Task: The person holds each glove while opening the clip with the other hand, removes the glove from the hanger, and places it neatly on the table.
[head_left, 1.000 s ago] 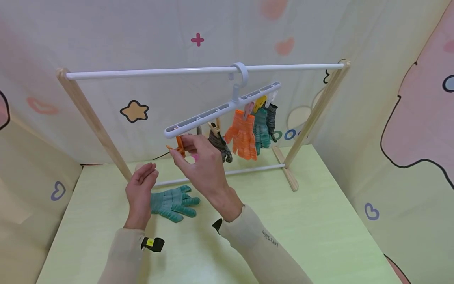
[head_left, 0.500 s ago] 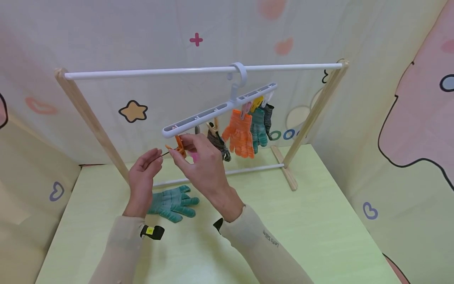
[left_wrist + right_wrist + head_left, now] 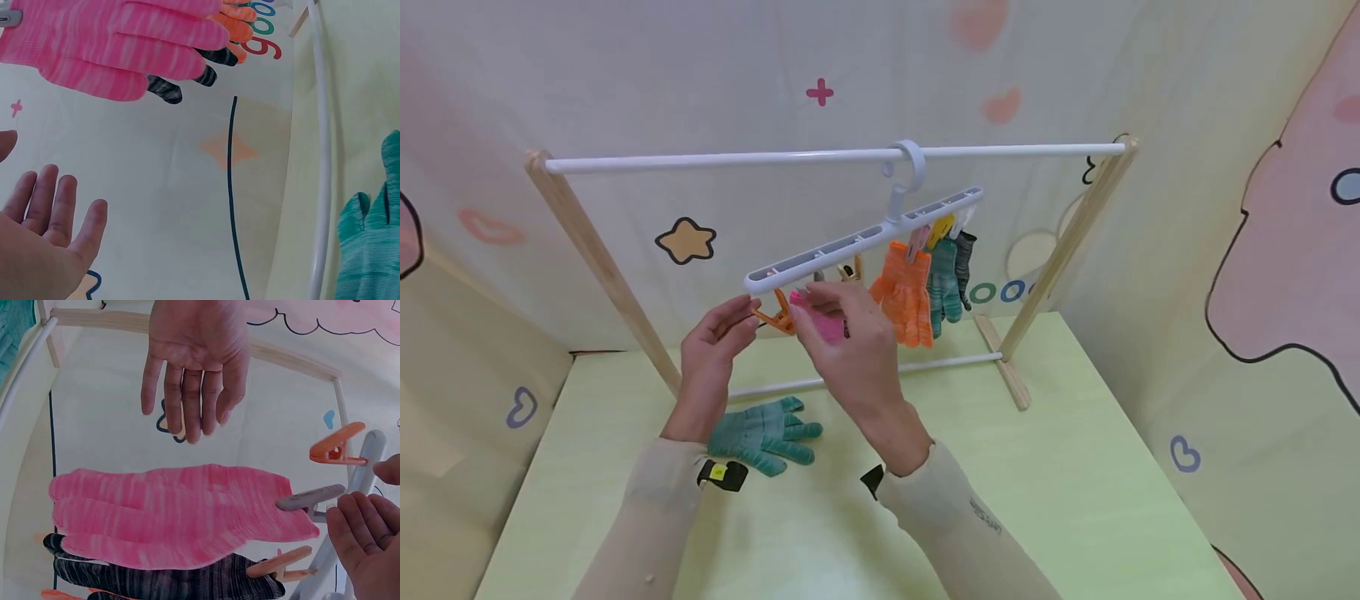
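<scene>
My left hand [image 3: 711, 358] is by the hanger's near end, fingers loosely extended and holding nothing. In the right wrist view, an orange clip [image 3: 337, 447] hangs from the white hanger [image 3: 820, 254], with no hand gripping it and no glove in it. My right hand [image 3: 369, 544] has relaxed fingers near a grey clip [image 3: 309, 499] that bites the cuff of a pink striped glove [image 3: 175, 512]; whether the fingers touch that clip is unclear. In the head view, this hand partly covers the pink glove. A green glove [image 3: 767, 435] lies flat on the table below.
The hanger hooks over a white rail [image 3: 715, 160] on a wooden-legged stand. Beyond the pink glove hang a dark glove [image 3: 169, 578] in a wooden clip, an orange glove [image 3: 906, 292], another green glove [image 3: 943, 279] and a dark grey glove [image 3: 966, 267].
My right hand has let go of the orange clip and shifted right, before the pink glove. My left hand has risen toward the orange clip, which stays on the hanger.
</scene>
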`<state>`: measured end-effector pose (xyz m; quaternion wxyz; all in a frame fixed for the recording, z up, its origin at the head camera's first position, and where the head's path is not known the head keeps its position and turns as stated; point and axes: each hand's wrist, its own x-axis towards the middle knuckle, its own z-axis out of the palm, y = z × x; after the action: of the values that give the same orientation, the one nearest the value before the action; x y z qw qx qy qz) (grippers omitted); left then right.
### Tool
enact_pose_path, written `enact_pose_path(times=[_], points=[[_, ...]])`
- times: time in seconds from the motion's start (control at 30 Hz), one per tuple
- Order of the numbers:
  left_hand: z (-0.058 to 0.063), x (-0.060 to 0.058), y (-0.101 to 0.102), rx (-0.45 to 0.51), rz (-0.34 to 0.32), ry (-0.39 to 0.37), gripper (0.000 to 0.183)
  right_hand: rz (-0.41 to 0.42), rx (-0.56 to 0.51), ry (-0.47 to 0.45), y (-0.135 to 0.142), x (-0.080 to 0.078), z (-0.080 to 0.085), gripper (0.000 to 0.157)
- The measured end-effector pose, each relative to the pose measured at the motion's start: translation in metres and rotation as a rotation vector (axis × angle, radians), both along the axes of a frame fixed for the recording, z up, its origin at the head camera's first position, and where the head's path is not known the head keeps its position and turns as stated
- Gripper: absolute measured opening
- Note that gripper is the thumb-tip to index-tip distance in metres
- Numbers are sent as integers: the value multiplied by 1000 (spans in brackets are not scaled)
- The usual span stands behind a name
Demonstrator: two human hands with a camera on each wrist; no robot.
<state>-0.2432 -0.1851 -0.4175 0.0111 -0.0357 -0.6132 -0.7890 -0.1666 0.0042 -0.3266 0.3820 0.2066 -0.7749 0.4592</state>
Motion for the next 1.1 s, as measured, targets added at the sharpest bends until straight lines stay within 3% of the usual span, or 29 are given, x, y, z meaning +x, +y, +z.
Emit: enact_pose_path(times=[0.27, 0.63, 1.1], points=[[5, -2, 2, -12, -71, 23, 42, -56, -42, 39, 13, -3, 2, 28], [7, -2, 2, -94, -164, 36, 42, -92, -35, -76, 21, -6, -1, 31], [5, -2, 6, -147, -249, 48, 35, -59, -54, -152, 24, -5, -2, 33]])
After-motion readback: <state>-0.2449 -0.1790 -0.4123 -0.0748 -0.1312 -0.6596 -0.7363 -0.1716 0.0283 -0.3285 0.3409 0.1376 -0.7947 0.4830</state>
